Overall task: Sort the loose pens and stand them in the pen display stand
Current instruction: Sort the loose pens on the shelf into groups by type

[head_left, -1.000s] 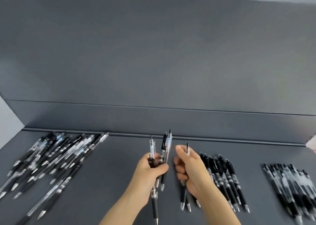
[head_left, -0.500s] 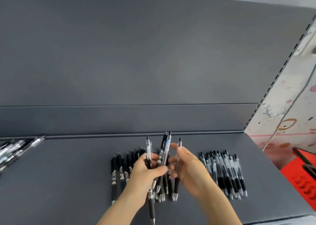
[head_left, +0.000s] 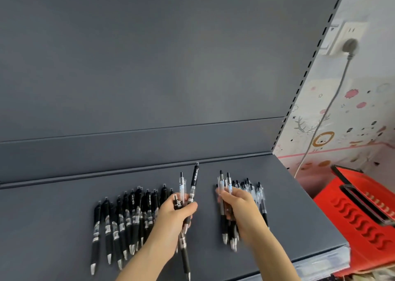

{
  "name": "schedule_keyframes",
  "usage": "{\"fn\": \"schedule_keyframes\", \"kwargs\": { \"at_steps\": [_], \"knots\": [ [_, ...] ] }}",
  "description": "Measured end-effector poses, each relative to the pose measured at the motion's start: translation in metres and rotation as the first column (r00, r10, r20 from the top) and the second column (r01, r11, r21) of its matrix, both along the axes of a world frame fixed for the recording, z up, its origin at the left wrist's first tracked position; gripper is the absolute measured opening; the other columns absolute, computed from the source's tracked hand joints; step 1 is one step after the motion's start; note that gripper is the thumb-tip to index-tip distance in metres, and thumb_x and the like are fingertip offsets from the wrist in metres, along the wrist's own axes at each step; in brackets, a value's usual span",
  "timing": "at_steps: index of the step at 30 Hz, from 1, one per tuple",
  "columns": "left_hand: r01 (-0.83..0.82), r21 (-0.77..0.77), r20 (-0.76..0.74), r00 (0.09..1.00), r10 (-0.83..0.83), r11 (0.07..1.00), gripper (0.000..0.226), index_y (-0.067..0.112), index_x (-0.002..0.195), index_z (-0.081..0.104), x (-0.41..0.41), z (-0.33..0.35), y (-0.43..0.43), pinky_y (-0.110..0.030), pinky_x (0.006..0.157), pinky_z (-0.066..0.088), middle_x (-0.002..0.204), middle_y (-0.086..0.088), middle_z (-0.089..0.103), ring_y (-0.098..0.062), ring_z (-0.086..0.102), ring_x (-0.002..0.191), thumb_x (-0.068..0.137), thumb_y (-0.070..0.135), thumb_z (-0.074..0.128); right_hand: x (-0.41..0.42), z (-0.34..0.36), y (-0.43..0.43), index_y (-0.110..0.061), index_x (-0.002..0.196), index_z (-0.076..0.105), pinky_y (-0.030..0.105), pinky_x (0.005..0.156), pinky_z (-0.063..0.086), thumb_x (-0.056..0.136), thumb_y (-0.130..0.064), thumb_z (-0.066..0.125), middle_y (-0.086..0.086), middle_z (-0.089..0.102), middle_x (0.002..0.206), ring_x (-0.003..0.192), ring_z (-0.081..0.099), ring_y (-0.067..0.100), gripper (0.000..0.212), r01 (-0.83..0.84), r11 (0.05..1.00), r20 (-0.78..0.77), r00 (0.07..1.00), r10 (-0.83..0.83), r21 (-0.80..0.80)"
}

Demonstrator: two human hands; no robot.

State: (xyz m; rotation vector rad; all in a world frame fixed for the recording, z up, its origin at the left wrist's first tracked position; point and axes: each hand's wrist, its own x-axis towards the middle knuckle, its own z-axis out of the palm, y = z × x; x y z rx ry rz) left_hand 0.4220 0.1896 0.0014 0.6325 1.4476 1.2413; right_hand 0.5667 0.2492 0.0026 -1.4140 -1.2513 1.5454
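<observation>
Pens are sorted at a dark grey shelf (head_left: 53,227). At lower centre of the frame, a person's left hand (head_left: 173,218) closes its grip on a small bunch of pens (head_left: 195,180). A black one and a clear one stick up past the fingers, and another hangs tip-down below the palm. Just to the right, the right hand (head_left: 241,208) grips several clear-barrelled pens (head_left: 224,184), blurred, over a pile of similar pens (head_left: 257,193) lying on the shelf. A row of black pens (head_left: 126,223) lies left of the hands, tips toward the camera. A red basket (head_left: 359,220) sits at lower right, with a wall socket (head_left: 346,36) at upper right.
</observation>
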Motion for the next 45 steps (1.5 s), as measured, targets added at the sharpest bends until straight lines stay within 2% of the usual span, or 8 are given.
{"fn": "schedule_keyframes", "kwargs": {
  "at_steps": [9, 15, 20, 24, 30, 37, 42, 45],
  "knots": [
    [0.034, -0.013, 0.076, 0.997, -0.033, 0.999, 0.010, 0.000, 0.092, 0.065, 0.007, -0.009, 0.004, -0.018, 0.043, 0.033, 0.064, -0.004, 0.046, -0.011, 0.041, 0.051, 0.087, -0.003, 0.057, 0.021, -0.027, 0.035, -0.013, 0.067, 0.033, 0.028, 0.054, 0.024, 0.083, 0.005, 0.045, 0.009, 0.042, 0.080, 0.071, 0.033, 0.021, 0.027, 0.028, 0.974, 0.595, 0.787, -0.161, 0.227],
    [0.016, -0.015, 0.126, 0.992, -0.014, 1.000, 0.012, -0.001, 0.094, 0.068, 0.000, -0.004, 0.001, -0.019, 0.043, 0.033, 0.059, -0.001, 0.041, -0.012, 0.038, 0.051, 0.087, 0.000, 0.058, 0.018, -0.033, 0.015, -0.003, 0.121, 0.052, 0.028, 0.088, 0.032, 0.086, 0.007, 0.037, 0.012, 0.044, 0.128, 0.115, 0.035, 0.029, 0.040, -0.126, 0.954, 0.798, 0.583, -0.152, 0.274],
    [-0.014, -0.010, 0.258, 0.966, 0.016, 1.000, 0.013, -0.001, 0.090, 0.071, -0.007, 0.001, -0.005, -0.022, 0.043, 0.033, 0.058, -0.003, 0.040, -0.014, 0.037, 0.051, 0.086, 0.000, 0.060, 0.005, -0.016, 0.006, -0.005, 0.125, 0.054, 0.030, 0.092, 0.033, 0.093, -0.005, 0.044, 0.012, 0.050, 0.123, 0.116, 0.041, 0.027, 0.034, -0.057, 0.915, 0.630, 0.742, -0.228, 0.399],
    [-0.027, 0.010, 0.330, 0.944, 0.022, 1.000, 0.012, 0.002, 0.080, 0.071, -0.016, 0.008, -0.015, -0.024, 0.046, 0.035, 0.066, -0.005, 0.050, -0.016, 0.043, 0.057, 0.084, 0.000, 0.060, -0.036, 0.019, -0.019, 0.004, 0.066, 0.054, 0.027, 0.054, 0.030, 0.092, -0.022, 0.050, 0.008, 0.036, 0.058, 0.056, 0.032, 0.015, 0.036, -0.176, 0.932, 0.273, 0.958, 0.089, 0.316],
    [-0.130, -0.001, 0.222, 0.967, 0.127, 0.992, 0.015, 0.002, 0.095, 0.070, -0.053, 0.020, -0.037, -0.025, 0.058, 0.043, 0.076, -0.006, 0.066, -0.017, 0.060, 0.067, 0.089, 0.010, 0.059, -0.087, 0.013, -0.024, -0.003, 0.079, 0.063, 0.020, 0.053, 0.032, 0.091, -0.014, 0.053, 0.006, 0.050, 0.067, 0.061, 0.042, 0.013, 0.019, -0.242, 0.968, -0.011, 0.970, 0.243, 0.060],
    [-0.309, -0.094, 0.177, 0.930, 0.321, 0.947, 0.018, 0.003, 0.103, 0.061, -0.108, 0.014, -0.059, -0.020, 0.036, 0.026, 0.049, 0.001, 0.040, -0.010, 0.031, 0.038, 0.093, 0.016, 0.054, -0.134, -0.030, -0.032, -0.012, 0.060, 0.034, 0.023, 0.046, 0.025, 0.090, -0.015, 0.050, 0.001, 0.034, 0.055, 0.052, 0.031, 0.017, 0.034, -0.535, 0.826, 0.667, 0.683, 0.297, 0.180],
    [-0.242, -0.099, 0.302, 0.917, 0.261, 0.965, 0.022, 0.001, 0.103, 0.058, -0.106, 0.015, -0.056, -0.022, 0.037, 0.024, 0.052, -0.002, 0.040, -0.011, 0.029, 0.038, 0.093, 0.013, 0.042, -0.140, -0.026, -0.041, -0.009, 0.102, 0.054, 0.018, 0.052, 0.035, 0.090, -0.020, 0.055, 0.002, 0.052, 0.081, 0.065, 0.046, 0.015, 0.016, -0.514, 0.823, 0.669, 0.703, 0.243, 0.242],
    [-0.251, -0.038, 0.402, 0.882, 0.244, 0.967, 0.030, -0.003, 0.104, 0.056, -0.102, 0.018, -0.050, -0.025, 0.041, 0.029, 0.057, -0.006, 0.042, -0.015, 0.034, 0.042, 0.089, 0.004, 0.030, -0.129, -0.007, -0.044, -0.013, 0.087, 0.059, 0.011, 0.051, 0.036, 0.089, -0.016, 0.055, -0.004, 0.053, 0.068, 0.058, 0.045, 0.009, 0.005, -0.421, 0.851, 0.519, 0.827, 0.217, 0.314]
  ]
}}
